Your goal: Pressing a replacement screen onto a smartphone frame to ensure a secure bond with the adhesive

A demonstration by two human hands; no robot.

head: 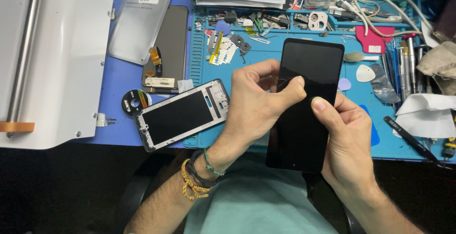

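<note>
Both my hands hold one black phone screen panel point(304, 106) upright over the blue mat point(266, 58) at the table edge.

My left hand point(256, 103) pinches its left edge, thumb on the glass; my right hand point(344, 141) closes on the right edge. I judge it light, thin, stiff, slick and easily cracked, so edges are the safest grip. I count one held panel, one phone frame point(183, 115) beside it, one tape roll point(135, 102), one pair of tweezers point(411, 139).

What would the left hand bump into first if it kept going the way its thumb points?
The left hand points right, its thumb already on the black phone screen. Past it, probably the right hand's thumb, though depth is unclear.
</note>
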